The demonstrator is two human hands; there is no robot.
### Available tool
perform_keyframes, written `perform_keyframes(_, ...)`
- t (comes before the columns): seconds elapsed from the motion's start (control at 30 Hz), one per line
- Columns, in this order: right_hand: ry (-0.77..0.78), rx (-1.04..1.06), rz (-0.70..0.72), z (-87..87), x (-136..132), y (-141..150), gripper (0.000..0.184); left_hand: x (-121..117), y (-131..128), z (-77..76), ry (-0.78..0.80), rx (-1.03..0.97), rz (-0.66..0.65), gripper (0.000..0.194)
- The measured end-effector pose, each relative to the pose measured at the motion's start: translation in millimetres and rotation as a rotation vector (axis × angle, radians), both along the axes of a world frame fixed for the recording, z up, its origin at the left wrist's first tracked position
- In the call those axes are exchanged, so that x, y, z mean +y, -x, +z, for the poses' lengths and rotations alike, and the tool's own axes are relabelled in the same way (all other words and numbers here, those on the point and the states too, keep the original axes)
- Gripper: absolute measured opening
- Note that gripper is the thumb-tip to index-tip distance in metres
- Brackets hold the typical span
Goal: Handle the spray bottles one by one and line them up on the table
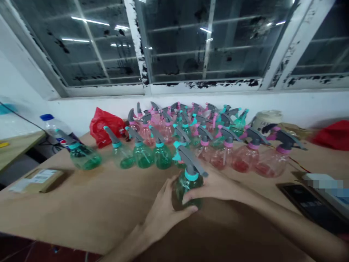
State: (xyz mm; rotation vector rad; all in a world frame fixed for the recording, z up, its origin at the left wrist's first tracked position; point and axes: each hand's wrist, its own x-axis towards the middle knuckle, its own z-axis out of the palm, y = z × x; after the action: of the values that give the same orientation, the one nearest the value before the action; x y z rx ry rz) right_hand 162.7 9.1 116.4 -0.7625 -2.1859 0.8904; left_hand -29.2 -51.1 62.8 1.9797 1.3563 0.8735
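Both of my hands grip one green spray bottle (192,177) with a teal collar and a grey trigger head, held upright over the near side of the table. My left hand (163,207) wraps its left and lower side. From the right, my right hand (209,187) closes round the body with the thumb across the front. Just beyond stands a row of spray bottles: green ones such as this bottle (163,156) on the left, pink ones such as this bottle (247,158) on the right. Set apart at the left is another green spray bottle (85,156).
More pink and green bottles crowd against the wall. A red plastic bag (105,127) and a blue-capped drink bottle (54,127) stand back left. A small cardboard box (40,180) lies left. At right are a phone (308,202), a white tub (267,120) and a red item (332,136).
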Motion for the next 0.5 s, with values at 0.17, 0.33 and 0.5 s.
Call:
perform_keyframes(0.17, -0.006, 0.247, -0.208, -14.7, 2.8, -13.5, 0.039, 13.5, -38.2, -7.0, 0.013, 0.096, -0.043, 0.085)
perform_keyframes(0.33, -0.062, 0.322, -0.242, -20.7, 16.3, -22.9, 0.030, 37.8, -40.0, -24.6, -0.115, 0.117, -0.138, 0.086)
perform_keyframes(0.5, -0.051, 0.305, -0.216, -30.8, 27.2, -20.5, 0.036, 65.7, -21.0, -34.2, -0.312, 0.144, -0.239, 0.043)
